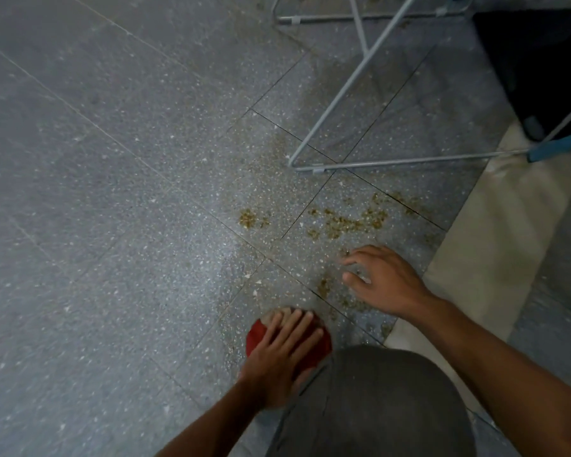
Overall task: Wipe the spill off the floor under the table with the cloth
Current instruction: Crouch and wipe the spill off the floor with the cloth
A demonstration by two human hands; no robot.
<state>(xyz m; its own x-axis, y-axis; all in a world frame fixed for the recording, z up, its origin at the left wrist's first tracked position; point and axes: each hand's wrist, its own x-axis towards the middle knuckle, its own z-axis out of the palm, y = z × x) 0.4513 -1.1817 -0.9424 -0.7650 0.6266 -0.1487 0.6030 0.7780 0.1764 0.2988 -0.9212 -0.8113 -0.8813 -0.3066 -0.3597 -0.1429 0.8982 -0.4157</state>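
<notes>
A red cloth (257, 334) lies bunched on the grey speckled floor. My left hand (279, 351) presses flat on it with straight fingers. Brown crumbly spill (343, 222) is scattered over the tiles ahead, with a small clump (248, 218) to its left and more bits (323, 286) close to my right hand (379, 278). That hand rests on the floor with its fingers spread and bent at the tips, holding nothing. The spill lies just in front of the thin grey metal legs (314, 140) of a folding frame.
My knee in grey cloth (393, 400) fills the bottom centre. A pale strip of flooring or threshold (482, 242) runs along the right. A dark object (541, 67) sits behind the metal legs at top right. Open tiled floor (96, 192) spreads to the left.
</notes>
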